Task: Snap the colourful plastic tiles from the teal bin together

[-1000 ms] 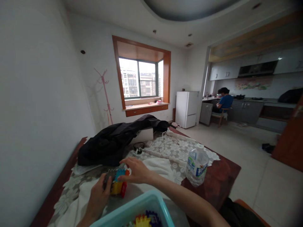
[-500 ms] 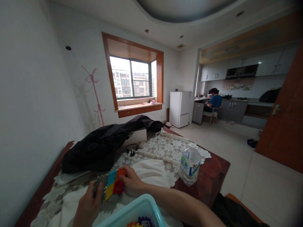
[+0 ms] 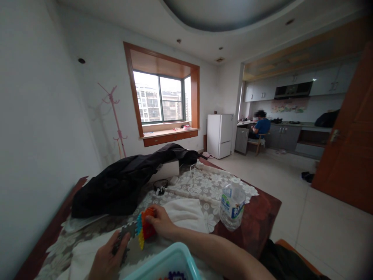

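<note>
The clear plastic water bottle (image 3: 231, 204) carries a blue, green and white label, but its letters are too blurred to read.

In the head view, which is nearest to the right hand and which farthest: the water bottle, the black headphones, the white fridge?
From the right hand:
1. Black headphones, just beyond it on the lace cloth.
2. Water bottle, to its right near the table edge.
3. White fridge, far across the room.

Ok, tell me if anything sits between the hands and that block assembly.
Nothing visible does. The left hand grips the grey end of the block assembly and the right hand holds its red-orange end, above the white cloth.
</note>
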Motion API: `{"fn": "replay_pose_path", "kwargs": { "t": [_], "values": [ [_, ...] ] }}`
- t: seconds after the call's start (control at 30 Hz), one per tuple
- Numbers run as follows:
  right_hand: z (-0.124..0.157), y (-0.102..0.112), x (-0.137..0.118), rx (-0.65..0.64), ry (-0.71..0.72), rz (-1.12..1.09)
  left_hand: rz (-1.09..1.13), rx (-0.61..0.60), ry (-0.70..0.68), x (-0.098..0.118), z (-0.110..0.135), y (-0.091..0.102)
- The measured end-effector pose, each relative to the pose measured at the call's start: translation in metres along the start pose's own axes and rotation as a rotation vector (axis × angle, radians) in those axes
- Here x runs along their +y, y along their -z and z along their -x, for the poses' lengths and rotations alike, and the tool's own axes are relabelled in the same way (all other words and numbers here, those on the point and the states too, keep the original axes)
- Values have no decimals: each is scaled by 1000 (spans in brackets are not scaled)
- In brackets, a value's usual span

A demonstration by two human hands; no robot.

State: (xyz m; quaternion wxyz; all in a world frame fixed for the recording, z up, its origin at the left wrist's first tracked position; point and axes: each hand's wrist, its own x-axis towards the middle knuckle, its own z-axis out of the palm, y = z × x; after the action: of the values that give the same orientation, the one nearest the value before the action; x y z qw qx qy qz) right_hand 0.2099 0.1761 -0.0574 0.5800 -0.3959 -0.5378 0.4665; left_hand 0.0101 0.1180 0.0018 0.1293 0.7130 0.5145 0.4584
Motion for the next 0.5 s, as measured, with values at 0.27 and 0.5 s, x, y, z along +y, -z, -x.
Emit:
{"fn": "replay_pose_path", "kwargs": {
  "t": [0.27,0.5],
  "values": [
    [2,7,-5,6,-14,245,279,154,266,3,1,5],
    [8,10,-22,-47,14,238,408,-294,200,80,-5,41]
  ]
}}
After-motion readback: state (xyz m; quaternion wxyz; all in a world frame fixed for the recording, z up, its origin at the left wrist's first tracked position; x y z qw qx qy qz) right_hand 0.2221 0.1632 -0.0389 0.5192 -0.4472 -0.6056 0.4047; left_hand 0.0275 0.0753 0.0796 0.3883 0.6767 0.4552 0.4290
